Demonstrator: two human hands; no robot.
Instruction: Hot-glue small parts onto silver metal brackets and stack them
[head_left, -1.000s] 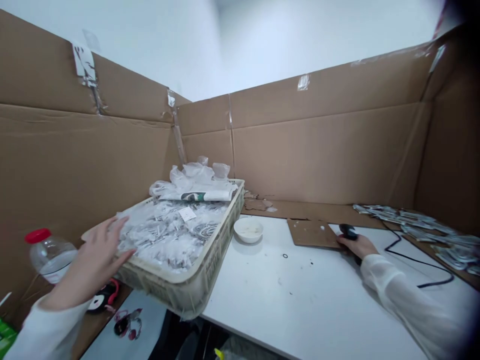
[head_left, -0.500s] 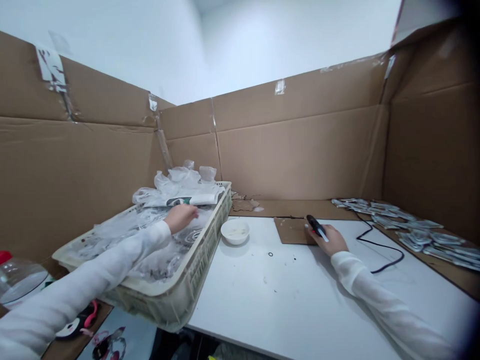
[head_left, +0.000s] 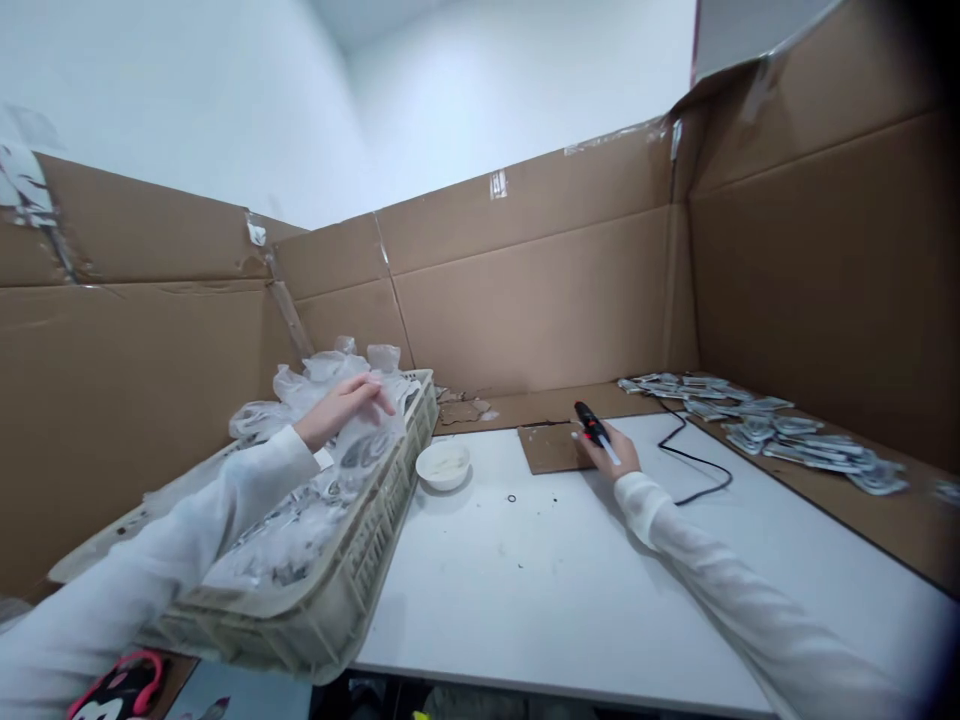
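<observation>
At the crate on the left, my left hand [head_left: 346, 405] is raised over the bagged items with its fingers curled. A clear plastic bag [head_left: 366, 440] hangs under the fingertips, and they appear closed on it. My right hand [head_left: 616, 455] grips a black glue gun [head_left: 591, 422] with a red light and a white glue stick out of its back end. The gun is above a piece of brown cardboard [head_left: 551, 450] lying on the white table [head_left: 480, 590]. Several clear bags fill the plastic crate [head_left: 352, 590].
Right of the crate stands a white bowl [head_left: 443, 466]. A small black ring [head_left: 511, 498] lies on the table. Flat packaged pieces [head_left: 810, 440] are piled along the right side, near the black cord [head_left: 701, 460]. Tall cardboard walls [head_left: 525, 300] enclose the table.
The view has turned to the right. My left hand has risen from the crate's contents, and the white printed bag under it has shifted. My right hand keeps the glue gun over the cardboard.
</observation>
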